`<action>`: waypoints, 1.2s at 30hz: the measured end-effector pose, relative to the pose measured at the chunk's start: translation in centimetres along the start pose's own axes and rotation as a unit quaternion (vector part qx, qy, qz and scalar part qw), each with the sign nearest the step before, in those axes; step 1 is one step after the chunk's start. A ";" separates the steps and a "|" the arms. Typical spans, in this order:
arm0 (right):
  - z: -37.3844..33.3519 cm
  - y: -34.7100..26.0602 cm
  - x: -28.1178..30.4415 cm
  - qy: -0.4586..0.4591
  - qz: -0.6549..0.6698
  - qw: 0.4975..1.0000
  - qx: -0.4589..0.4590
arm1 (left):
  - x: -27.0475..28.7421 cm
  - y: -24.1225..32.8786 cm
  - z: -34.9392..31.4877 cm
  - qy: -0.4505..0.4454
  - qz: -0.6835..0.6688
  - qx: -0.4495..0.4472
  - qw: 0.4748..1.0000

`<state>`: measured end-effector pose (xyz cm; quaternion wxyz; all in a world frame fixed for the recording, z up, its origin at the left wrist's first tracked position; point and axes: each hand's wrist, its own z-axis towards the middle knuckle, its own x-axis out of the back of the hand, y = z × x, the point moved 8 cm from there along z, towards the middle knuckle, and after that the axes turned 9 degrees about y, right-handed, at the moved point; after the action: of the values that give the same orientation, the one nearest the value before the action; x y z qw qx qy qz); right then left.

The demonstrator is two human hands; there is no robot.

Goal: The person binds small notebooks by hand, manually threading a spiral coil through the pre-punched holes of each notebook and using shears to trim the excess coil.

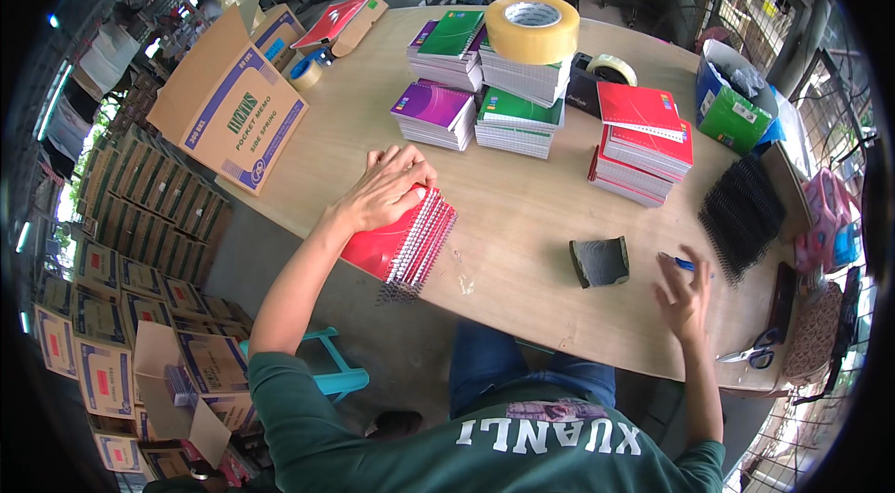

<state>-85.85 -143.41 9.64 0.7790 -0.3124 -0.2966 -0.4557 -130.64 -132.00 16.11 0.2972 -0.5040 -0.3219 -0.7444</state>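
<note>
My left hand [387,185] is closed over the far end of a stack of red spiral notebooks [380,249] at the table's near left edge. White coil bindings run along the stack's right side, with dark wire ends at its near corner. On the right, my right hand [685,299] hovers near the tabletop with a slim blue pen-like tool [685,264] between its fingers; its exact kind is unclear. A dark curved block [599,263] lies left of that hand. Beyond it stands a pile of red notebooks [641,150].
Purple and green notebook piles [517,120] stand mid-table, a large tape roll [531,27] on top. An open carton [228,106] is at the left. Black binding coils [743,213], scissors [753,350] and a cut-open container [736,102] line the right side. A teal stool [336,367] sits below.
</note>
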 end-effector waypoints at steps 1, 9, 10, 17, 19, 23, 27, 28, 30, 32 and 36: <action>0.1 -1.6 -0.9 -0.033 0.065 0.997 0.003 | 0.1 0.1 0.0 0.008 0.005 -0.009 1.000; 3.7 -6.6 -8.7 -0.055 0.117 0.985 0.111 | 5.3 5.2 1.0 0.136 0.090 -0.004 0.987; 4.3 -6.6 -9.0 -0.039 0.122 0.982 0.136 | 7.7 8.2 1.3 0.201 0.082 0.011 0.976; 3.9 -2.3 -4.5 -0.034 0.129 0.991 0.005 | 2.9 19.7 11.4 0.298 -0.263 -0.048 0.916; 3.5 -0.1 -1.8 0.020 0.119 0.992 -0.044 | -0.9 19.1 18.8 0.219 -0.287 -0.045 0.931; 2.0 4.6 2.8 0.082 0.097 0.985 -0.118 | -6.1 19.5 30.9 0.112 -0.128 -0.207 0.963; -0.4 7.6 4.7 0.106 0.077 0.977 -0.170 | -11.0 15.6 38.6 -0.175 -0.111 -0.100 0.973; -0.9 8.1 5.2 0.108 0.069 0.974 -0.184 | -12.0 15.1 39.2 -0.224 -0.142 -0.048 0.963; -2.0 8.8 5.5 0.106 0.072 0.970 -0.205 | -13.1 14.8 39.8 -0.265 -0.156 -0.016 0.951; -2.1 9.0 5.7 0.111 0.061 0.971 -0.205 | -12.9 15.1 39.9 -0.249 -0.123 -0.053 0.959; -0.5 6.5 6.1 0.158 0.050 0.970 -0.178 | -7.3 14.2 38.1 -0.062 -0.125 -0.084 0.987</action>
<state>-77.48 -144.45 12.48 0.7696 -0.3843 -0.0676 -0.5054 -96.14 -110.27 22.61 0.1379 -0.5275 -0.3369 -0.7676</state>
